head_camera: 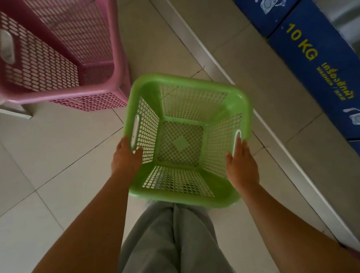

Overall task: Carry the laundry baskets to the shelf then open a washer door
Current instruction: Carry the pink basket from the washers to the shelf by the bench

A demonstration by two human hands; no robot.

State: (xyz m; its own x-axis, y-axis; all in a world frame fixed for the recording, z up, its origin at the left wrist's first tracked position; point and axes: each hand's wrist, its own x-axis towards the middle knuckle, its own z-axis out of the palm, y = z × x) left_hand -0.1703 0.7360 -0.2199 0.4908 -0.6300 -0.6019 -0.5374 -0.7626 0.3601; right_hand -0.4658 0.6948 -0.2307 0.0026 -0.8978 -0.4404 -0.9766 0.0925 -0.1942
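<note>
A green mesh laundry basket (192, 95) with nothing in it is in the middle of the head view, above the tiled floor and in front of my legs. My left hand (125, 156) grips its left rim beside the handle slot. My right hand (242, 165) lies against its right rim at the other handle slot, fingers stretched along the edge. A larger pink mesh basket (60, 90), also with nothing inside, stands on the floor at the upper left.
Blue washer fronts (312, 62) marked "10 KG" run along the right side behind a raised white step (199, 50). A white frame or shelf leg (2, 109) shows at the left edge by the pink basket. Light floor tiles fill the left.
</note>
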